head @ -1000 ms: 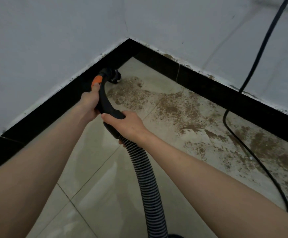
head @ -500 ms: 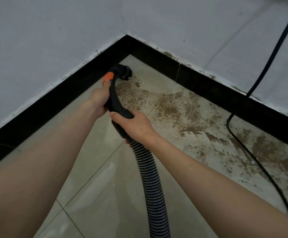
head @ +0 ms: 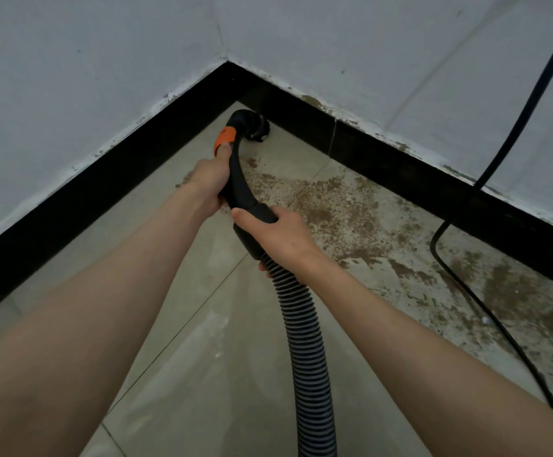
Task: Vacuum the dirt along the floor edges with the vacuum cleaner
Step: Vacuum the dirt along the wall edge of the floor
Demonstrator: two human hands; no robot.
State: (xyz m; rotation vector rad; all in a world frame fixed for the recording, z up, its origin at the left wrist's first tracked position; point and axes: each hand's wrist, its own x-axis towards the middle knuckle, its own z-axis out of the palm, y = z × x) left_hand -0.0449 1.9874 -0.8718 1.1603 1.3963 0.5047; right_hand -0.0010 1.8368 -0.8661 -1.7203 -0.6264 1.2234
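While both my left hand (head: 210,179) and right hand (head: 276,237) grip the vacuum handle (head: 240,189), I risk dragging the ribbed hose (head: 304,351) through the dirt (head: 341,209).

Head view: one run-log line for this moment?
left hand grips handle | right hand grips hose cuff | nozzle near corner | dirt remains right

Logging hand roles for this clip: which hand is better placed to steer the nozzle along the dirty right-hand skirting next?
Left, probably. The left hand grips the curved handle nearest the nozzle, thumb by the orange slider. The right hand holds the hose cuff, farther back.
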